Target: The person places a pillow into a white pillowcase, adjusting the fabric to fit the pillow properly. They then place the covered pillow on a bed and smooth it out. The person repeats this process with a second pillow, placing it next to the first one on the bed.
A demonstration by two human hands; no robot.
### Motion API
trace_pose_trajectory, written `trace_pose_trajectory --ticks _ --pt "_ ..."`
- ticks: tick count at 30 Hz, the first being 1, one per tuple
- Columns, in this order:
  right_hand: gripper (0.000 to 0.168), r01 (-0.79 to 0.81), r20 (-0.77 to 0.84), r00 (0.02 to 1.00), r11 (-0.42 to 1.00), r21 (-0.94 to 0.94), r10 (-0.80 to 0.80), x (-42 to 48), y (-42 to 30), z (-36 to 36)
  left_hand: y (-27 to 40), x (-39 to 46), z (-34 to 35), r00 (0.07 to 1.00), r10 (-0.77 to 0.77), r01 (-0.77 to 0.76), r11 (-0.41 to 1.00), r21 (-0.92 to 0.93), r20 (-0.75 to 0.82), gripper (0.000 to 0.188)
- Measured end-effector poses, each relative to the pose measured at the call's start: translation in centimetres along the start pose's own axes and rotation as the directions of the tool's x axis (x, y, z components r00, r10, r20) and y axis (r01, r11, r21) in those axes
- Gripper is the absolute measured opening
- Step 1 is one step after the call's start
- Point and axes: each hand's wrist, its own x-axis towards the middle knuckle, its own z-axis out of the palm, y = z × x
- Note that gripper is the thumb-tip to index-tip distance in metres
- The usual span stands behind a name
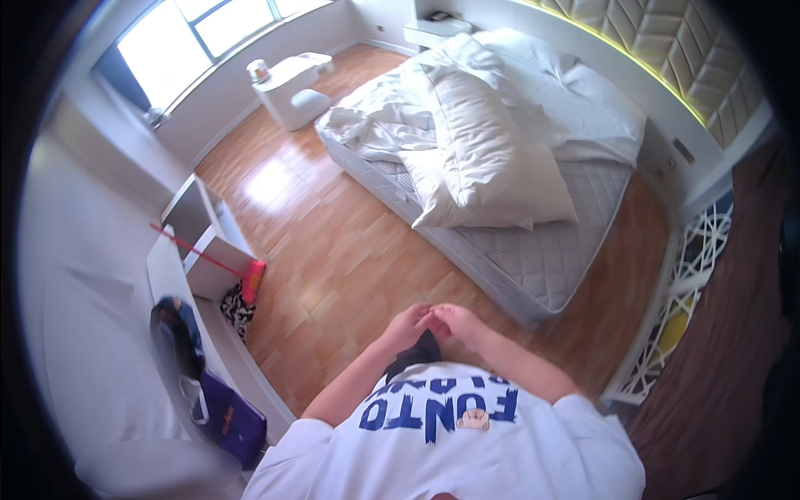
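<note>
My left hand [412, 325] and my right hand [455, 324] meet in front of my waist, fingertips touching. Nothing is plainly visible between them, though their insides are hidden. Beyond them stands a bed with a bare quilted mattress [531, 256] along its near part. A heap of white pillows [481, 144] lies on it, one long pillow on top of the others. Behind the heap, crumpled white bedding [375, 119] covers the far part of the mattress.
Wooden floor [337, 244] runs between the bed and a low white cabinet [219, 250] at left. A red broom [253, 281] leans there, near a purple bag [231, 419]. A white desk [287, 81] stands near the window. A patterned white lattice screen [681, 300] borders the right side.
</note>
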Motion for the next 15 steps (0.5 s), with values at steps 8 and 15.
trace_pose_trajectory --ticks 8,15 --pt "0.063 0.112 -0.391 0.914 0.861 0.497 0.106 13.3 -10.1 -7.6 4.0 16.1 -7.3 0.995 -0.044 0.051 0.996 -0.072 0.094 0.048" --pt "0.064 0.273 -0.475 0.847 0.573 0.773 0.238 23.0 -13.0 -16.1 10.2 27.3 -9.6 0.944 -0.232 0.288 0.927 -0.241 0.235 0.055"
